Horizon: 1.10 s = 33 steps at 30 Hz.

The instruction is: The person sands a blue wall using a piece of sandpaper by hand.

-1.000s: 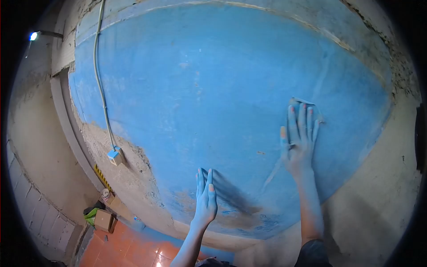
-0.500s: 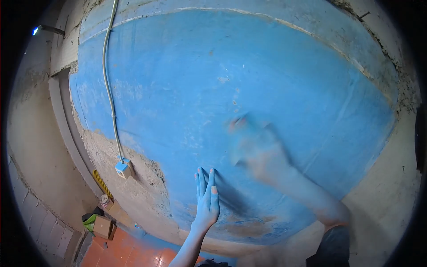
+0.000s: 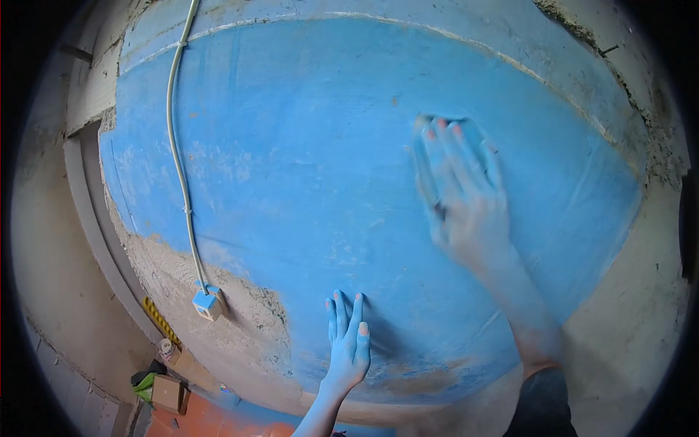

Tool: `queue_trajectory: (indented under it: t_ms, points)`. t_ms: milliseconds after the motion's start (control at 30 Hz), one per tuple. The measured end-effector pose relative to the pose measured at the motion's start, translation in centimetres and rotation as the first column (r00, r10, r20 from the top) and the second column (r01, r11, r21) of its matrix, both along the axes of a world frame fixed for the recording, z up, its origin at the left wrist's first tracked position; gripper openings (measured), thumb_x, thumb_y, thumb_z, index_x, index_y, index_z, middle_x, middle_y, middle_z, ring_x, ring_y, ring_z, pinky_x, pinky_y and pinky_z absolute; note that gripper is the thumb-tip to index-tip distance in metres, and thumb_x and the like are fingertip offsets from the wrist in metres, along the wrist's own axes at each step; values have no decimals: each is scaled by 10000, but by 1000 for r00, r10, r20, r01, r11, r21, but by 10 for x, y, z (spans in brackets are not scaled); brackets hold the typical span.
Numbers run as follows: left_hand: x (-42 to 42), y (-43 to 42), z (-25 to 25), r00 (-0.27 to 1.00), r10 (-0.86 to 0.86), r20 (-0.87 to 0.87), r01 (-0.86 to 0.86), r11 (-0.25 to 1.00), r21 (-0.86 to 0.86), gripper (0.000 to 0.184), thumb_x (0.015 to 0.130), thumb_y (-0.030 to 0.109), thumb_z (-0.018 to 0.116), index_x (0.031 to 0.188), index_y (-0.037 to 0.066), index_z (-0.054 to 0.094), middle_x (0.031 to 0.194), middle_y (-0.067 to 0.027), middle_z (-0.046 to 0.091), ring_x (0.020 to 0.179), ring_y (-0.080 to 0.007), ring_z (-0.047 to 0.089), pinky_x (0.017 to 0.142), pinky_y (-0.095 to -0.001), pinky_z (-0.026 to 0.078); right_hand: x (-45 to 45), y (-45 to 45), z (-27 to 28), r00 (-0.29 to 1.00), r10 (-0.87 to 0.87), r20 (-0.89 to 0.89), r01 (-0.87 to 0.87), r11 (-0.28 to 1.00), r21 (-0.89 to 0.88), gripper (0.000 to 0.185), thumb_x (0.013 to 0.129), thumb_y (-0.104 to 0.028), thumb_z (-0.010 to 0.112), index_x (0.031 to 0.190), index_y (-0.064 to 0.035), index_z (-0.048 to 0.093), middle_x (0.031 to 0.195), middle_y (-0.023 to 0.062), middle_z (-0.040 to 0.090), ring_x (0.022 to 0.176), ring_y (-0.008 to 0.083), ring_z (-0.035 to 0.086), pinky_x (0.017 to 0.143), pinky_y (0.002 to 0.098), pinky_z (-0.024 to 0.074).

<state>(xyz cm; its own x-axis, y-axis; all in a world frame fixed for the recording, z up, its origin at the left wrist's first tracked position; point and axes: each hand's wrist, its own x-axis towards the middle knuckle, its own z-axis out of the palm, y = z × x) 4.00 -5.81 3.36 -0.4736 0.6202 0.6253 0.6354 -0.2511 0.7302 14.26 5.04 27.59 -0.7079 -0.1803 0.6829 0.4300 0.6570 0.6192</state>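
Note:
Blue dust coats both of my hands. My right hand lies over a thin sheet and presses it flat on the blue wall; the sheet's edges show past the fingertips and beside the fingers. My left hand rests lower on the same wall, fingers spread and pointing up, with nothing in it. Bare, worn plaster shows near the wall's lower edge.
A pale cable runs down the wall to a small socket box. At the lower left are yellow coiled material, a cardboard box, a green bag and an orange tiled floor.
My right hand has swept left and down across the wall, then up, with the sheet under it. My left hand stays low on the wall, its fingers a little more spread. The view has shifted.

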Motion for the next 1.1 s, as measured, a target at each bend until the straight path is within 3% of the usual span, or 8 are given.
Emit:
queue_trajectory:
  t_ms: [367, 467, 600, 767, 867, 967, 1067, 1100]
  points:
    - [-5, -4, -3, 997, -72, -6, 72, 997, -30, 541, 1036, 350, 250, 1486, 51, 275, 1553, -279, 6, 1429, -457, -67, 1129, -543, 31, -20, -6, -10, 999, -11, -46, 9, 999, -34, 501, 839, -242, 596, 1228, 67, 538, 1298, 188, 532, 1303, 311, 440, 1079, 476, 320]
    - [-5, -5, -4, 996, -92, -9, 92, 995, -45, 553, 1036, 356, 243, 1485, 34, 263, 1552, -280, -17, 1427, -454, -93, 1128, -549, 17, -31, -14, -44, 973, 161, 163, -164, 986, 7, 488, 845, -240, 584, 1217, 72, 537, 1319, 205, 512, 1274, 324, 466, 1077, 485, 324]
    - [-4, -4, -4, 996, -87, 0, 87, 996, -35, 533, 1037, 361, 260, 1484, 73, 296, 1552, -282, 11, 1424, -474, -60, 1129, -545, 30, -5, -12, 8, 990, -76, -118, 91, 988, 123, 499, 829, -203, 569, 1253, 56, 523, 1389, 188, 467, 1293, 323, 447, 1092, 479, 308]
    - [-9, -6, -6, 991, -128, -34, 126, 990, -58, 555, 1036, 359, 245, 1489, 38, 254, 1554, -275, -38, 1423, -453, -120, 1123, -560, 7, -6, 8, -90, 953, 170, 250, -130, 977, -171, 568, 763, -132, 574, 1315, -10, 510, 1480, 138, 381, 1357, 324, 372, 1112, 511, 270]
    - [-10, -4, -8, 992, -123, -36, 121, 991, -58, 544, 1037, 356, 250, 1490, 55, 265, 1555, -273, -24, 1421, -464, -105, 1124, -560, 11, 17, 14, -32, 981, -104, -164, 111, 993, 37, 592, 744, -162, 599, 1321, -53, 521, 1460, 121, 416, 1355, 313, 378, 1117, 532, 250]
    - [-6, -3, -10, 995, -97, -33, 95, 994, -51, 530, 1039, 358, 256, 1491, 83, 282, 1555, -273, 0, 1419, -481, -75, 1125, -558, 21, 12, 15, -54, 985, -81, -151, 76, 997, -34, 608, 746, -201, 613, 1336, -89, 521, 1453, 98, 433, 1365, 306, 367, 1125, 535, 231]
    - [-7, -1, -9, 994, -106, -31, 105, 994, -40, 542, 1036, 379, 259, 1491, 87, 283, 1557, -269, -6, 1419, -481, -80, 1123, -566, 22, 4, 25, -106, 945, 194, 262, -139, 967, -215, 626, 747, -225, 628, 1355, -133, 511, 1468, 93, 416, 1382, 328, 336, 1121, 597, 176]
    - [-9, 0, -10, 993, -112, -26, 111, 993, -39, 548, 1033, 391, 263, 1491, 90, 285, 1557, -269, -8, 1418, -481, -83, 1121, -571, 24, 5, 28, -93, 979, 132, 155, -111, 985, -133, 629, 769, -230, 636, 1373, -142, 487, 1482, 103, 391, 1379, 354, 331, 1128, 579, 178]
